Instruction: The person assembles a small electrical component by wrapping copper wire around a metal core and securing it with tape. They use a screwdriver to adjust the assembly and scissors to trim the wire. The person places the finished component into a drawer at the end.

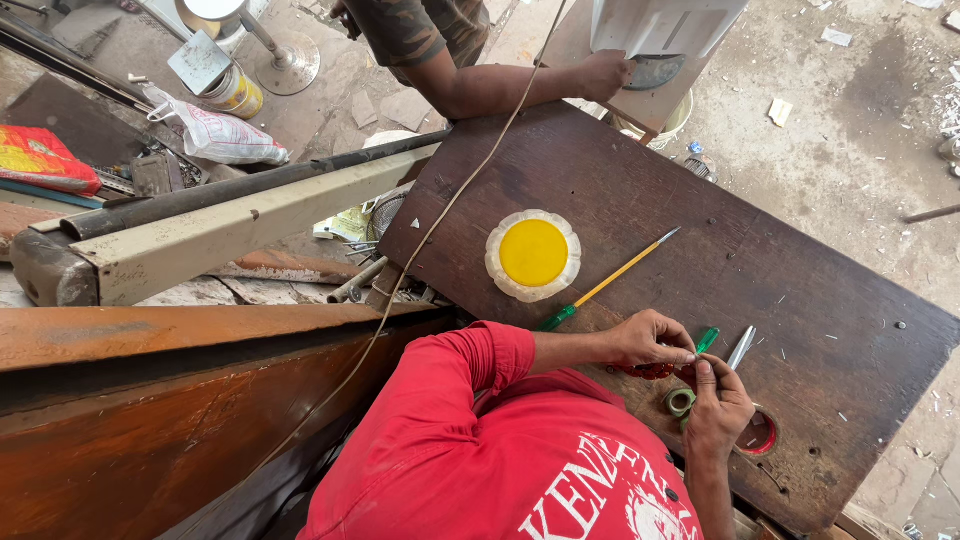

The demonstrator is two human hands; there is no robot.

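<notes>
Pinching a small red piece (pixel 655 370) between both hands, your left hand (pixel 650 340) and right hand (pixel 718 410) clench it over the dark table (pixel 820 290), beside a green tape roll (pixel 680 401).

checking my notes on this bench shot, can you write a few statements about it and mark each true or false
1. A round yellow disc with a pale scalloped rim lies on the dark wooden board. True.
2. The left hand and right hand are far apart. False: their fingertips meet over the board.
3. A screwdriver with a green handle lies beside the disc. True.
4. The person wears a blue shirt. False: the shirt is red.
5. Another person's hand rests at the board's far edge. True.
</notes>
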